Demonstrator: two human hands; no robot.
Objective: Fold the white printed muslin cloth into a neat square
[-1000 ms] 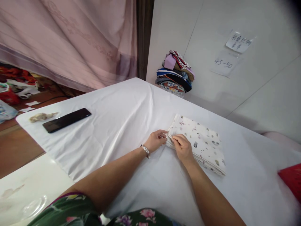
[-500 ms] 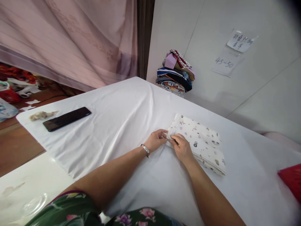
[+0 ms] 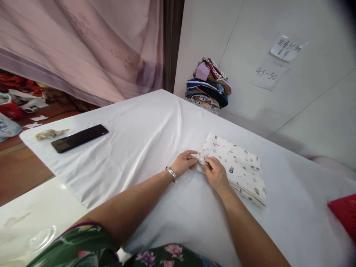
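Observation:
A folded white cloth with small printed patterns lies on the table covered with a white sheet. My left hand, with a metal bracelet at the wrist, pinches the cloth's near left corner. My right hand rests on the same edge, its fingers closed on the layers of the fold. Both hands meet at that corner, fingertips almost touching.
A black phone and a small crumpled beige scrap lie at the table's left end. A stack of folded colourful clothes stands against the white wall at the back. Something red shows at the right edge. Pink curtain hangs behind.
The hands have barely moved. Their fingers have shifted slightly along the cloth's corner and drawn a little closer together.

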